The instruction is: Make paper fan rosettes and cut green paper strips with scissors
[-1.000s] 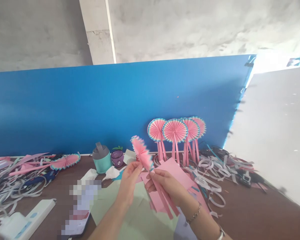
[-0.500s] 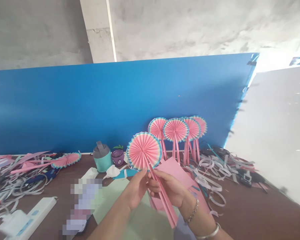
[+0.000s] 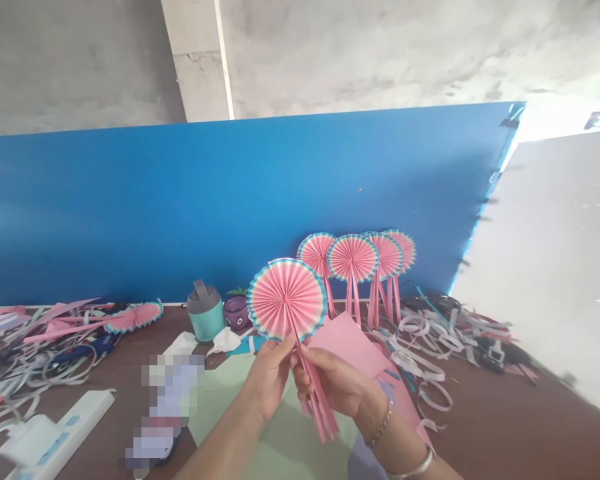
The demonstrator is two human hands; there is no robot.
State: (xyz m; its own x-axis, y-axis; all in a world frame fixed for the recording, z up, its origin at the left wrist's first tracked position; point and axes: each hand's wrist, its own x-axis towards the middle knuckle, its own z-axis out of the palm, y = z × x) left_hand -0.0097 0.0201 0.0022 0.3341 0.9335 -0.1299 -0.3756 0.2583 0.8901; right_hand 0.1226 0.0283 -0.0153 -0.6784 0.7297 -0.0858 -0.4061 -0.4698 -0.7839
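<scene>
1. Brown tabletop point(image 3: 500, 420), cluttered on both sides, backed by a blue partition point(image 3: 180, 200) along the far edge.
2. Pleated pink fan point(image 3: 273, 287), edged in blue and cream, is up in the air mid-scene above a pale green sheet point(image 3: 290, 447); disc spread to a full round.
3. Left hand point(image 3: 267, 377): thumb and fingers pinch the fan's low edge, about where disc meets handle.
4. Right hand point(image 3: 337, 380): thumb and fingers pressed together on the handle strips point(image 3: 321, 407), just under the disc; some fingertips hidden.
5. Handling, by judgement: paper, very light, little slip; stiff along each fold, soft across it. Rim likely creases or tears. Best hold: handle strips close below the disc, light pressure, pleats left unsqueezed.
6. Far right of the hands: 4 similar fans point(image 3: 353, 259) upright by the partition; pink sheet point(image 3: 353, 343) nearer.
7. Far left: teal cup point(image 3: 207, 323), purple pot point(image 3: 236, 312).
</scene>
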